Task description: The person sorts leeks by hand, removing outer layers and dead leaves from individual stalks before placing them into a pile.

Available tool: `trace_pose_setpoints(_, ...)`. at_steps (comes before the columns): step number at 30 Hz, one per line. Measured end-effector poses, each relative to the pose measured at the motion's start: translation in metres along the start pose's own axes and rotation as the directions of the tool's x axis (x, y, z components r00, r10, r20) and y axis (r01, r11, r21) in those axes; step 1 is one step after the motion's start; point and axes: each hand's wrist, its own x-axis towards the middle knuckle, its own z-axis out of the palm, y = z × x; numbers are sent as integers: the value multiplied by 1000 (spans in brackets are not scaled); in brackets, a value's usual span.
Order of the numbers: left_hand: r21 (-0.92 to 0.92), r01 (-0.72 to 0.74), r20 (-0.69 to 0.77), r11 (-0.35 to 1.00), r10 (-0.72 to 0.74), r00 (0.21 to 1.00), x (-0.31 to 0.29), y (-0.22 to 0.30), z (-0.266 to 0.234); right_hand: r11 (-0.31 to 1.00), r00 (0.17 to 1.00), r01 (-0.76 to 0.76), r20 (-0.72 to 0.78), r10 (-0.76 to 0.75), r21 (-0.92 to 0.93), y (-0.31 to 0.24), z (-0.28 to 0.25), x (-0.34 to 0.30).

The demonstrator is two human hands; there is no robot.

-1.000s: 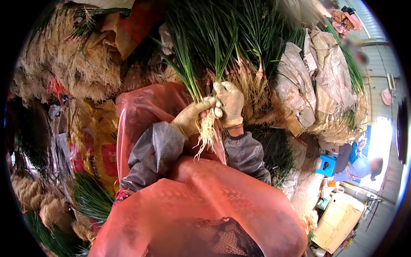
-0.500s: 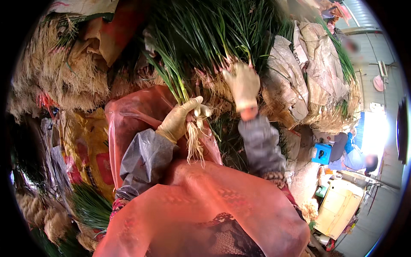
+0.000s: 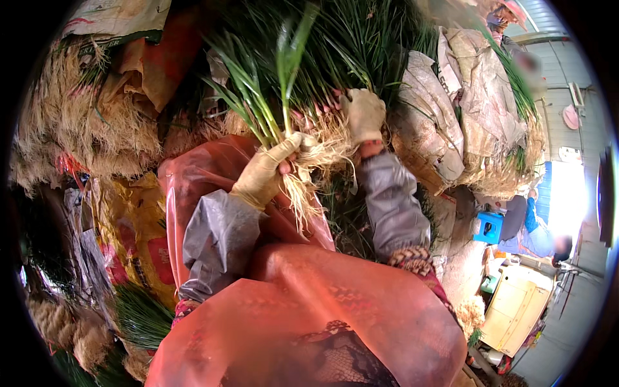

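My left hand (image 3: 261, 173), in a pale rubber glove, is closed around a small bunch of green garlic (image 3: 263, 116). Its leaves point up and away, and long whitish roots (image 3: 298, 197) hang below the fist. To the right, my gloved right hand (image 3: 365, 116) reaches into a dense pile of green garlic (image 3: 322, 55) with pinkish stem bases. Its fingers curl at the bases on the pile's near edge, partly hidden by the back of the hand. A loose tangle of pale roots lies between the two hands.
Rooted bundles (image 3: 97, 132) are heaped at the left. Whitish sacks (image 3: 429, 122) cover more bundles at the right. A reddish plastic apron (image 3: 303, 290) covers my lap. Farther right are a blue stool (image 3: 488, 227), a seated person (image 3: 532, 235) and a cream-coloured cabinet (image 3: 518, 306).
My right hand has moved slightly up and left onto the stem bases, its fingers more curled. The bunch in my left hand looks fuller, with another stalk upright and more roots showing.
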Motion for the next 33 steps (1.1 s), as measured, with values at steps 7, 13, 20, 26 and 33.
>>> trace_pose_setpoints(7,59,101,-197,993,-87,977,14,-36,-10,221,845,-517,534,-19,827,-56,-34,-58)
trace_pose_setpoints(13,-71,162,-123,984,-170,978,12,-37,-26,-245,844,-528,471,-256,813,-70,-33,-58)
trace_pose_setpoints(20,73,64,-23,995,-62,998,22,-27,-30,801,968,130,-249,25,585,-81,-30,-54)
trace_pose_setpoints(26,235,59,-133,970,-28,991,-14,1,-1,998,628,11,777,-51,56,1,-10,-84)
trace_pose_setpoints(33,307,62,-211,950,5,977,-7,-28,-10,631,917,-244,386,-97,737,-73,-42,-47)
